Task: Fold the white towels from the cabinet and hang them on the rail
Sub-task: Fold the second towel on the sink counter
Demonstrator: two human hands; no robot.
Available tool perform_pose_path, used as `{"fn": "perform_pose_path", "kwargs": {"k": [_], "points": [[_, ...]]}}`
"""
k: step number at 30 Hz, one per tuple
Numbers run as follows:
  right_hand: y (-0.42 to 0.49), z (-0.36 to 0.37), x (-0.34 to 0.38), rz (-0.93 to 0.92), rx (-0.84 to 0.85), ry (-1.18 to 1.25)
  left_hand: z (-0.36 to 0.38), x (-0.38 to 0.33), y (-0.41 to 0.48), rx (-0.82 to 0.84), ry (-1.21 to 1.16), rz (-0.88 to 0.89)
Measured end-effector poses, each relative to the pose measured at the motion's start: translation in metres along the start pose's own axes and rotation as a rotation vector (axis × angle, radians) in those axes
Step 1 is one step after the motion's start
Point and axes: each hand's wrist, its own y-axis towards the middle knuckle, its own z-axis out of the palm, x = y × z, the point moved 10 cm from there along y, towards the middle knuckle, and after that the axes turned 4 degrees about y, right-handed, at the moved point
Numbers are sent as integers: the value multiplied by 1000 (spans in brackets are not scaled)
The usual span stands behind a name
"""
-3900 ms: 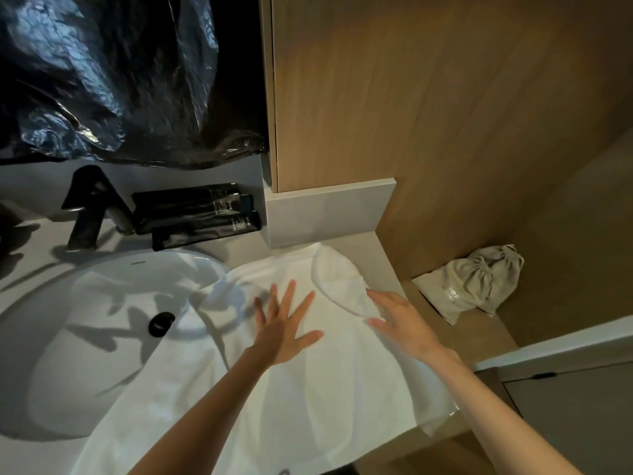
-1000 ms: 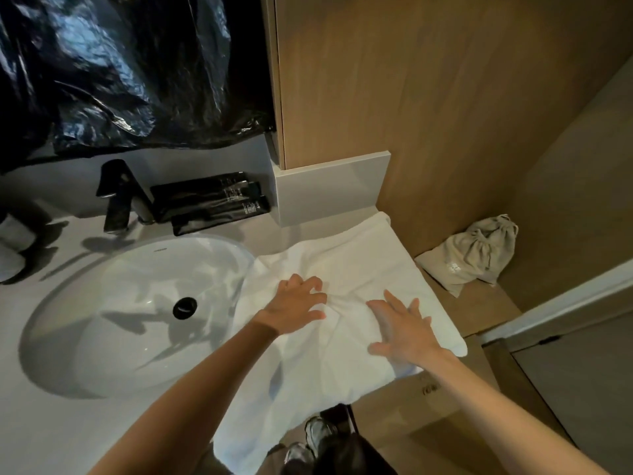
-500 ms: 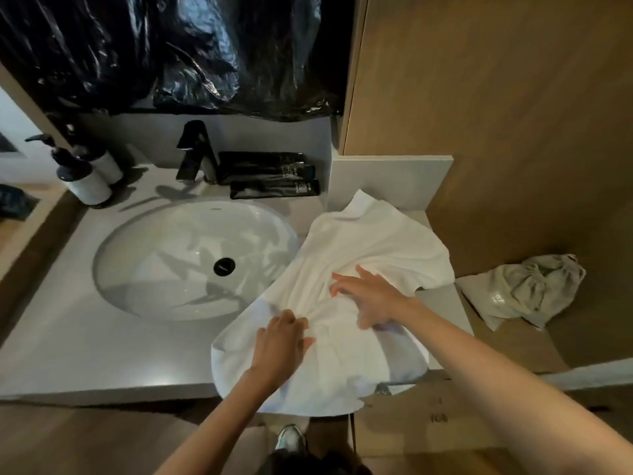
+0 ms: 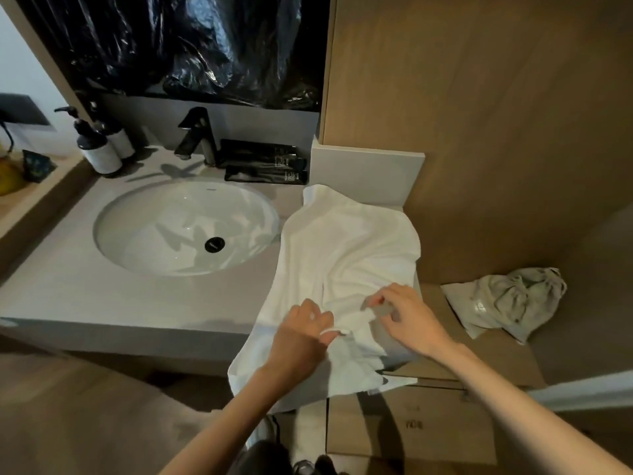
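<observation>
Pinching the near hem, the left hand (image 4: 301,334) has thumb and curled fingers closed on a small ridge of the white towel (image 4: 346,255). The right hand (image 4: 407,320), just at its three o'clock, appears to nip the same ridge between thumb and bent fingertips. Both hands sit at the cloth's six o'clock edge, probably because an edge must be found and drawn up before the next fold can be laid.

The towel lies on the counter (image 4: 102,296) at the three o'clock side of the sink basin (image 4: 185,228). Its far corner reaches toward twelve o'clock against the pale upstand, and its near part droops over the counter's front edge. That flat stone-like top gives a firm bed for folding, though the overhang looks apt to slide. The cloth is soft, matt and thick, lying in broad rumpled waves (not yet a tidy rectangle).

The basin is a smooth, glossy oval with a black drain. At its twelve o'clock stand a dark angular faucet (image 4: 197,138) and flat black tubes (image 4: 263,166). A crumpled grey drawstring pouch (image 4: 503,299) lies at the towel's four o'clock. No rail shows in view.
</observation>
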Motion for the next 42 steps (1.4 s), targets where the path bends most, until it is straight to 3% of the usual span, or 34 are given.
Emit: {"fn": "perform_pose_path", "kwargs": {"k": [3,5,7,14,19,23,28,34,42], "points": [[-36,24,-13,127,166,195,-11,-11,-2,59,-223,27],[-54,47,-21,156,286,94,-29,-22,-6,104,-461,42],[-63,58,-30,183,297,-4,-50,-35,-9,109,-627,31],[-90,28,-34,341,25,61,-100,-47,-25,20,-748,-5],[-141,-8,-50,448,-99,-103,-134,-19,-61,-86,-826,-50],[-201,-65,-18,446,-535,36,-155,4,-98,-201,-877,-101],[-252,-131,92,138,-906,205,-184,34,-138,-406,-946,-164],[-276,-135,141,58,-978,318,-199,52,-174,-536,-873,-227],[-266,-99,109,195,-932,534,-196,63,-205,-620,-735,-303]]}}
